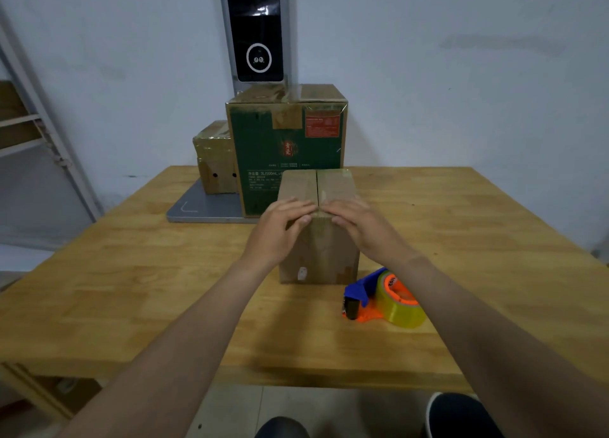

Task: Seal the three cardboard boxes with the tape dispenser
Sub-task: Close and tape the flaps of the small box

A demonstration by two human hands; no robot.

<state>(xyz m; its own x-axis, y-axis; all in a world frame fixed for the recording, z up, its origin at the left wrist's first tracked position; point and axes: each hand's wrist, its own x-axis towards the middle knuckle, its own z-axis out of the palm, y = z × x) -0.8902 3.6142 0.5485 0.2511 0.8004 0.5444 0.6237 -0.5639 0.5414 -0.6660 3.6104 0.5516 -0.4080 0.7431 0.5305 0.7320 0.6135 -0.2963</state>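
Small box [319, 240] front-centre on table [131, 273]; tape dispenser [384, 297] right; two boxes [286, 147] behind.

My single wide-angle camera rides on my head, facing forward and down from close overhead, so that my left hand [280, 231] and right hand [361, 228] sit mid-frame, the light wooden tabletop [131, 289] stretching past my fingers [301, 207] to the white wall [461, 75].
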